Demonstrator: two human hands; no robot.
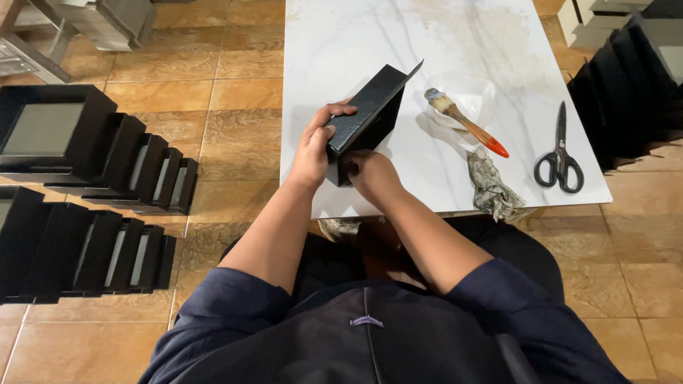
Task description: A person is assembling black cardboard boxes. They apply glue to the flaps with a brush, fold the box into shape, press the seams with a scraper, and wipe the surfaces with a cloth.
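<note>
While both hands work at the near edge of the white marble surface (348,31), the black box panel (368,116) stands tilted between them. Left hand (317,141) grip pinches its upper left edge, fingers curled over. Right hand (369,174) sits under the lower side; can't tell its grip. Brush (467,124) rests on a white bowl (472,94); crumpled rag (491,183) and scissors (560,152) further right. Black boxes (90,143) in rows on the floor.

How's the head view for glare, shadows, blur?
Head view: soft glare on the white marble-look tabletop; the folded black cardboard piece throws a shadow rightward; left hand and right hand sharp; corners darken, edges bend slightly.
</note>
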